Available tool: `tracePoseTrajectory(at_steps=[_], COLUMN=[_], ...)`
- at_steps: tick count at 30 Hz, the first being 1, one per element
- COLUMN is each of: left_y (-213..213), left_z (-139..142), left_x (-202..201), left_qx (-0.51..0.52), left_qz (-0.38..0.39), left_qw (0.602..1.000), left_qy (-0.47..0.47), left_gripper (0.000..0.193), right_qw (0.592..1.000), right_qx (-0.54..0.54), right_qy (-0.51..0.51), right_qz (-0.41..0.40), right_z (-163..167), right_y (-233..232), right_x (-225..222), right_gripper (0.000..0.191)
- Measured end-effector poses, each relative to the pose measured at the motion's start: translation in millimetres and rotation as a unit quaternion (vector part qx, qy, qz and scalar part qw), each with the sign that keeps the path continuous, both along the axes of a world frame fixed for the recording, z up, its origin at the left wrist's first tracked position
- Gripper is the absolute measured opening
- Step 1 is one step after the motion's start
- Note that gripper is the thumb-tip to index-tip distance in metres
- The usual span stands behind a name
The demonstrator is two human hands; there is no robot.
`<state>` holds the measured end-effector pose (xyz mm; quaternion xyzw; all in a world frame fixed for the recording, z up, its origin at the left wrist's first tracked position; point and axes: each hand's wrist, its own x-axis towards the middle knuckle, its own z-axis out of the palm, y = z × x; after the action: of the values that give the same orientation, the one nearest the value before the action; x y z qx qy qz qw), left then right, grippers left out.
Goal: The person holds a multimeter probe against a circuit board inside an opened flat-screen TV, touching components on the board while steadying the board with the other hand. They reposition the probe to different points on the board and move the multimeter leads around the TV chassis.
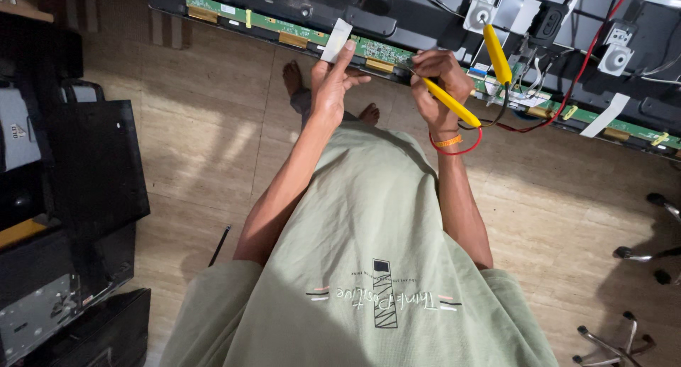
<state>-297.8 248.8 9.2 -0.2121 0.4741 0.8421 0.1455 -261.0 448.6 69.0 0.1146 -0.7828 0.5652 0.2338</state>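
The opened television back [397, 12] runs off the top and right edges. The right hand [440, 83] covers the tip of its yellow probe [450, 103], so where it touches the green circuit strip [383, 51] can't be told. The strip's components are too small to read. Chair legs [617, 338] are cut off at the right.

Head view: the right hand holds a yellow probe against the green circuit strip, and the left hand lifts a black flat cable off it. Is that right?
Not quite. In the head view the flat cable pinched by the left hand is white, not black. The rest holds: the right hand holds a yellow probe against the green circuit strip.
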Motion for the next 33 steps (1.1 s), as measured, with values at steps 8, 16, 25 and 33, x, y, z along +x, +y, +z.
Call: tracePoseTrajectory(at_steps=[8, 16, 25, 33], left_y=[2.6, 5.0, 7.3, 4.3], left_z=[-8.1, -14.2, -12.9, -7.2], left_x=[1.1, 4.2, 3.6, 1.8], left_qx=[0.031, 0.051, 0.042, 0.018], left_qz=[0.002, -0.003, 0.0, 0.0], left_qw=[1.0, 0.999, 0.999, 1.0], left_qy=[0.004, -0.002, 0.012, 0.008], left_gripper=[0.04, 0.041, 0.043, 0.041], right_qw=[0.999, 0.999, 0.999, 0.999], right_qx=[0.007, -0.027, 0.012, 0.022], right_qy=[-0.018, 0.019, 0.032, -0.022], right_qz=[-0.033, 0.0, -0.033, -0.042], right_z=[-2.4, -8.7, 3.1, 6.7], right_y=[0.7, 4.6, 7.6, 14.4], right_x=[4.0, 5.7, 12.4, 16.9], right_gripper=[0.012, 0.011, 0.009, 0.011])
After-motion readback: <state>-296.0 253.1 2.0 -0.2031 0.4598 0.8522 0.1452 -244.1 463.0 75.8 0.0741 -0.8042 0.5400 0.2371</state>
